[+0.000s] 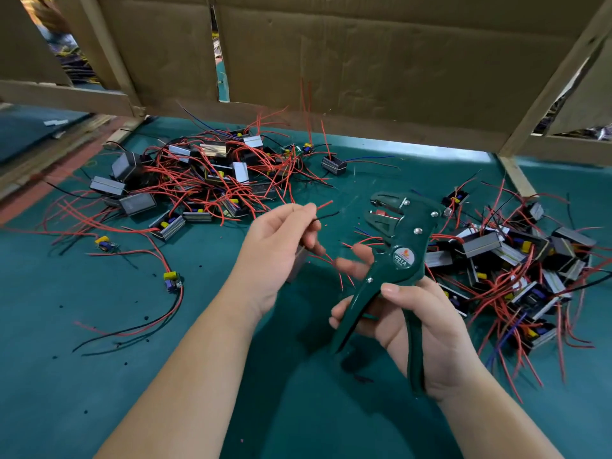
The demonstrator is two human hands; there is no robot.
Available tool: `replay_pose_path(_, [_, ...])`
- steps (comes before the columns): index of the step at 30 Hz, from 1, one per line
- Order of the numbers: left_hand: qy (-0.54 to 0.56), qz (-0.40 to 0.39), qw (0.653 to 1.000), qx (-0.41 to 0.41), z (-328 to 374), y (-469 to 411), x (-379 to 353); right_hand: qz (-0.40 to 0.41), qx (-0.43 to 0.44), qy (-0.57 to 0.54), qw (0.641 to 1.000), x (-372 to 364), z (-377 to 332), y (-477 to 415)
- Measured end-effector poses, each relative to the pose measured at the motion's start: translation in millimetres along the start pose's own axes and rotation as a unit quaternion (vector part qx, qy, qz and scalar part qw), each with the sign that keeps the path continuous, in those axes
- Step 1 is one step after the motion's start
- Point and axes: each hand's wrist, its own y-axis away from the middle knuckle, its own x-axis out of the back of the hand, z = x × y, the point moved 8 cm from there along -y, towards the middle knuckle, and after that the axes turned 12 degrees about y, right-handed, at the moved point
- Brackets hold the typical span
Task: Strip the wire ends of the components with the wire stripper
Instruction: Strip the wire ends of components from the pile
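The right hand (424,326) grips the dark green metal wire stripper (399,250), its long axis pointing at the green desk's (99,376) far edge, while the left hand (281,246) pinches thin red and black wires (326,209) beside its head, between tangled component piles (205,173).

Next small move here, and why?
Probably feed the wire ends into the head of the wire stripper. The left hand pinches a red wire and a black wire, tips pointing at the tool but short of it; the right hand grips the handles, which look spread.

Cardboard wall (381,61) behind green tabletop (82,376)
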Motion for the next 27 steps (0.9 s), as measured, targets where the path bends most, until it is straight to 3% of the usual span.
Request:
replay_pose_path(3, [0.031, -0.039, 0.998, -0.037, 11, 0, 2, 0.016, -0.059, 0.011, 0.998, 8, 3, 0])
replay_pose_path(5, [0.019, -0.061, 0.997, -0.052, 16, 2, 2, -0.015, -0.095, 0.016, 0.995, 5, 6, 3])
replay_pose_path(12, [-0.067, -0.07, 0.994, -0.049, 17, 7, -5, -0.149, -0.086, 0.003, 0.985, -21, 5, 12])
replay_pose_path(27, [-0.19, -0.088, 0.972, -0.107, 27, 13, -7, -0.128, -0.095, 0.059, 0.985, -16, 7, 13])
